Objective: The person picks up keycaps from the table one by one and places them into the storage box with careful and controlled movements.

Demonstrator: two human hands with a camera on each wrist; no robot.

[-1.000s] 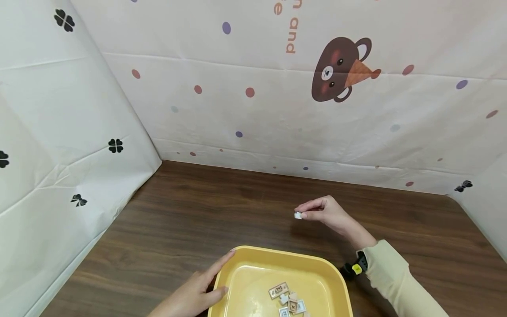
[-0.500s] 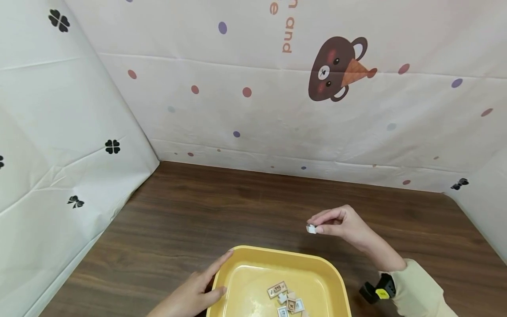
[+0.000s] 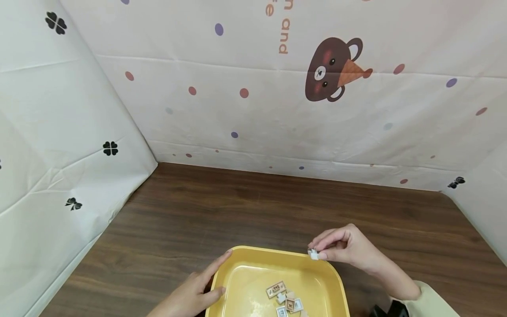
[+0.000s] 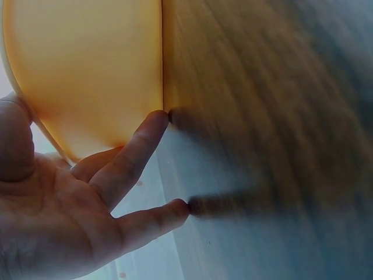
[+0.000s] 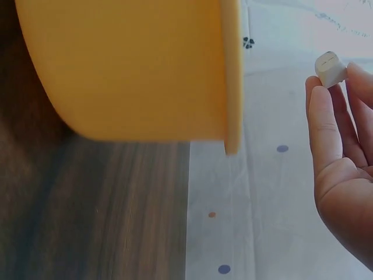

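Note:
The yellow tray [image 3: 273,252] stands on the table at the bottom of the head view. My left hand [image 3: 194,286] holds it at the left side, thumb over the rim and the other fingers along the outside. In the left wrist view the fingers of this hand [image 4: 64,216] reach across the outer wall. Between thumb and fingertips my right hand [image 3: 352,246] pinches a small white block [image 3: 314,254], which overlaps the tray's far right rim. The right wrist view shows the block [image 5: 330,70] with a faint mark on one face.
Several small white and tan printed pieces lie together on the tray floor, among them an oblong tile [image 3: 276,289] and a square tile [image 3: 290,304]. Patterned white cloth [image 3: 277,110] closes off the back of the dark wooden table [image 3: 222,198].
My right hand has come down toward me and a little right with the white block, from over the table to the tray's far rim. My left hand stays on the tray.

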